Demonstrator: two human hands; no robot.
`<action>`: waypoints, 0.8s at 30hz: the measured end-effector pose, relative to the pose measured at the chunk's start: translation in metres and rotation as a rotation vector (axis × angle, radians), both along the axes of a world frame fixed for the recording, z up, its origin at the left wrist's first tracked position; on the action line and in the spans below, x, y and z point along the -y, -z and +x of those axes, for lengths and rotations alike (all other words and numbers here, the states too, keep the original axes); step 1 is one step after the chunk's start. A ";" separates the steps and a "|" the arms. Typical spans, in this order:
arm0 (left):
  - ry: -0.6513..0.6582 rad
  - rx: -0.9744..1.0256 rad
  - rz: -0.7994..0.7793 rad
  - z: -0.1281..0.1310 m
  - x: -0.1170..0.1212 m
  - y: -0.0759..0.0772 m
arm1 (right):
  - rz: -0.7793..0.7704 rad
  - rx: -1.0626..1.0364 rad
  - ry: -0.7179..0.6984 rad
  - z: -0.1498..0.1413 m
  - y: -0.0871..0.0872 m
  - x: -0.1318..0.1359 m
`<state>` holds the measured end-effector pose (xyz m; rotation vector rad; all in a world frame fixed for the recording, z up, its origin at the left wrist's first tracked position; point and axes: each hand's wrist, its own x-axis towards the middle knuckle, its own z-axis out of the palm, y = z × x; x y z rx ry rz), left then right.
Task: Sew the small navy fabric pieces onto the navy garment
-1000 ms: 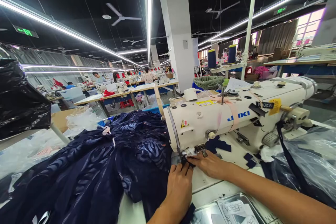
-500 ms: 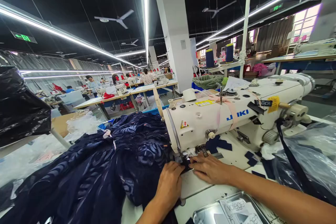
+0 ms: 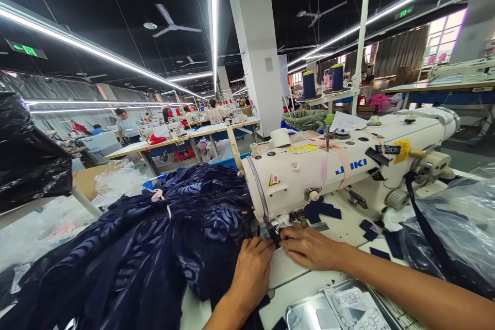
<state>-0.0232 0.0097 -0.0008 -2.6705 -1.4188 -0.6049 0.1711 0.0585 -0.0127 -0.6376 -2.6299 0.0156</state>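
A white JUKI sewing machine (image 3: 294, 180) stands in front of me, with its needle and presser foot area (image 3: 275, 223) low at the left end. A small dark piece of navy fabric (image 3: 276, 238) lies under the foot. My left hand (image 3: 253, 268) is closed at the fabric's left side, fingers bent and tips just short of the foot. From the right, my right hand (image 3: 309, 248) grips the other side with its fingers held together; its fingertips are partly hidden. A heap of navy patterned garments (image 3: 147, 247) spreads to the left of the machine.
A metal tray (image 3: 294, 314) with printed labels (image 3: 353, 307) sits at the front. Navy scraps (image 3: 325, 210) lie on the machine bed, and clear plastic bags (image 3: 460, 216) are at the right. Black plastic (image 3: 34, 149) hangs at left. Behind stand thread cones (image 3: 309, 85) and a co-worker (image 3: 126, 125).
My hands have moved slightly apart on either side of the foot, the left one shifting left and down. The last half second shows little hand movement. A co-worker in the background has shifted left.
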 end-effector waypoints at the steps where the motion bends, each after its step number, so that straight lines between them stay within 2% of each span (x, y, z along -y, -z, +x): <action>1: -0.004 -0.010 0.001 0.000 0.000 0.000 | 0.002 -0.002 0.003 0.000 0.001 0.000; 9: -0.008 -0.093 0.035 0.001 0.000 -0.001 | 0.011 -0.003 0.013 0.000 -0.001 0.001; 18: -0.015 -0.141 -0.004 -0.001 -0.005 -0.007 | 0.039 0.020 0.021 -0.001 0.001 -0.002; 24: 0.002 -0.127 -0.003 -0.006 -0.012 -0.006 | -0.035 0.039 0.072 0.000 -0.004 -0.004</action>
